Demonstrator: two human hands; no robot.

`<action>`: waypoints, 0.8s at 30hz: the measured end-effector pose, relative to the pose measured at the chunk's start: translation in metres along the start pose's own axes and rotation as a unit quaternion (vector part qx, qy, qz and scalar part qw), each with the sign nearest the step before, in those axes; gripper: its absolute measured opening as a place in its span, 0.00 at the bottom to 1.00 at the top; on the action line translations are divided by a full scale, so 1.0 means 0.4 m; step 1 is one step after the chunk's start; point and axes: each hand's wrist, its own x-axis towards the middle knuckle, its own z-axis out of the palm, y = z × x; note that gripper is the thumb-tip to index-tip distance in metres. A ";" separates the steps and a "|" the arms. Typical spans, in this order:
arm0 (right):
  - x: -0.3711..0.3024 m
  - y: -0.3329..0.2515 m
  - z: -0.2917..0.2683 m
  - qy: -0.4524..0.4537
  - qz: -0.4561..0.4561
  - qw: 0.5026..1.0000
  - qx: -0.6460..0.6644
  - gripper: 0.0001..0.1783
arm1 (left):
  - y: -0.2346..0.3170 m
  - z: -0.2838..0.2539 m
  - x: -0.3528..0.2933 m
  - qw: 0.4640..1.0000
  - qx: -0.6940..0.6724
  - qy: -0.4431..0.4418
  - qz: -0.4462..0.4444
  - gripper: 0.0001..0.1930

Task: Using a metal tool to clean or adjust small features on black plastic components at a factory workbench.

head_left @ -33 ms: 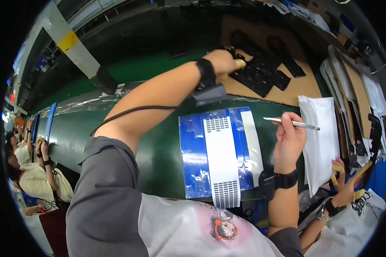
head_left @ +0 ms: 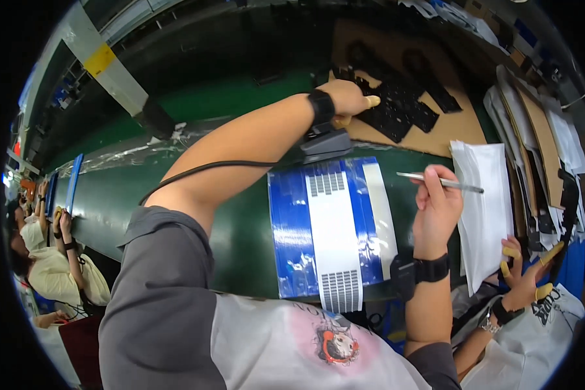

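Note:
My left hand [head_left: 348, 99] reaches across to the edge of a pile of thin black perforated plates [head_left: 396, 107] lying on a brown cardboard sheet [head_left: 435, 144]. Its visible fingers, in yellow finger cots, are spread and seem to touch the plates; some are hidden. Silver tweezers [head_left: 458, 186] rest in the closed fingers of my right hand [head_left: 437, 201], their tip pointing left. Between my arms lies a blue board [head_left: 291, 224] with clear tape on it. A white strip sheet [head_left: 333, 224] with rows of small dark labels runs down it, beside a pale strip [head_left: 380, 218].
The green table [head_left: 237, 240] extends left. Right of my right hand lies a stack of white sheets [head_left: 484, 214], with upright cardboard dividers [head_left: 533, 140] beyond. Close by on the right is another person's hand [head_left: 523, 286]. More people [head_left: 62, 276] sit far left. A cable crosses my left arm.
My left hand has shifted slightly right over the black plates, its fingertip further onto them. The right hand still holds the tweezers, nearly in place.

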 end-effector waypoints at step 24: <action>-0.057 0.073 0.139 -0.173 0.126 0.969 -0.121 0.06 | -0.167 0.161 -0.509 0.522 -0.844 0.117 -0.048 0.13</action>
